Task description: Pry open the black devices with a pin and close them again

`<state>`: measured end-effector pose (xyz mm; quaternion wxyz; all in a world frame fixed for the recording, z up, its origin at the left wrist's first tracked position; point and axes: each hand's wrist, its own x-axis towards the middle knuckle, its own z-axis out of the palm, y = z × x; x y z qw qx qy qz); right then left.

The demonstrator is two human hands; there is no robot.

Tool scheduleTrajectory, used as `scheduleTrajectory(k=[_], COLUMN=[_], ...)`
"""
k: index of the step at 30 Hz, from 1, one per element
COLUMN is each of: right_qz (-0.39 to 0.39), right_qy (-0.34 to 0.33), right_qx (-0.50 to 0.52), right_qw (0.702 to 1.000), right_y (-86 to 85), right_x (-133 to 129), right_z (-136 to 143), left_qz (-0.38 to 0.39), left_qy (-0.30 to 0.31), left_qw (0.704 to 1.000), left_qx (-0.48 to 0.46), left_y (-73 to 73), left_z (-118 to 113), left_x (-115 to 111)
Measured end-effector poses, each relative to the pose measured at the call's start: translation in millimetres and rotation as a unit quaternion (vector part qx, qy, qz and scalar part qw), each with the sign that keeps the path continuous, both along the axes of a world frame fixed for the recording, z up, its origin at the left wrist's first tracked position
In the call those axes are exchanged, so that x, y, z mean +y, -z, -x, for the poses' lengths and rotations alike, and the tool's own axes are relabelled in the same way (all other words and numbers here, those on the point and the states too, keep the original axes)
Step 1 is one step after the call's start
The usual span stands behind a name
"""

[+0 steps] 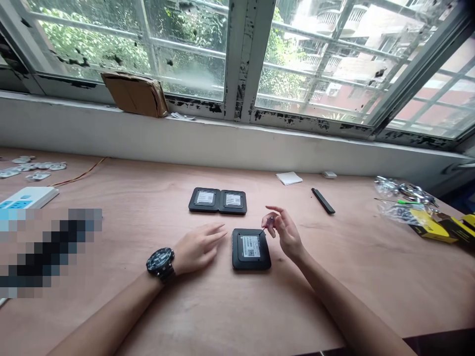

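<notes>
A: Where is the box (251,250) lying?
B: Flat on the table (185,316), between the two hands, its label (251,245) facing up.

A: And the right hand (285,233)?
B: Its fingertips are pinching a thin tool (270,222), which is slanting down to the box's far right corner. Whether the tip is touching, I cannot tell.

A: What is the left hand (200,247) doing?
B: It's lying palm down with fingers loosely spread, just beside the box and holding nothing. A watch (161,263) is circling that wrist.

A: What could be going wrong here?
B: Nothing is visibly bracing the box, so a sideways push from the tool could be turning it. With such a light pinch, the tip could be slipping and scratching the casing, too.

A: Is anything else lying close?
B: Two more boxes (204,200) are sitting side by side beyond it. If the box were sliding far, it could be knocking them.

A: Farther out?
B: A black strip (322,200) is lying to the right, and bags (399,212) are crowding some yellow packs (432,225). Any tiny part rolling that way could be hiding among them.
</notes>
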<state>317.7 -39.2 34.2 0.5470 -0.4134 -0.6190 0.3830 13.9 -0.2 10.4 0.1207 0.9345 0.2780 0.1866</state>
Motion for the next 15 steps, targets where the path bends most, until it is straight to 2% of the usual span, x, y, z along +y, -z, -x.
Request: scheduleTrajectory(k=[3,5,7,11,15], right_qz=[-0.021,-0.057,-0.083,-0.061,-0.053], right_qy=[0.032,0.076,0.093,0.045,0.023], right_qx=[-0.050,-0.023,0.014,-0.006,-0.022], right_qw=[0.998,0.995,0.992,0.997,0.998], right_y=[-3.7,-7.0,-8.5,-1.7,8.3], right_x=[2,4,9,19,23], right_z=[1,8,20,44,53], left_qz=[0.006,0.015,0.022,0.030,0.031], left_qy=[-0.022,-0.040,-0.055,-0.051,-0.045], left_qw=[1.000,0.999,0.997,0.995,0.995], left_qx=[-0.018,-0.032,-0.048,-0.080,-0.089], left_y=[4.8,7.8,9.7,9.4,6.7], left_z=[8,11,12,10,7], left_x=[11,16,18,17,14])
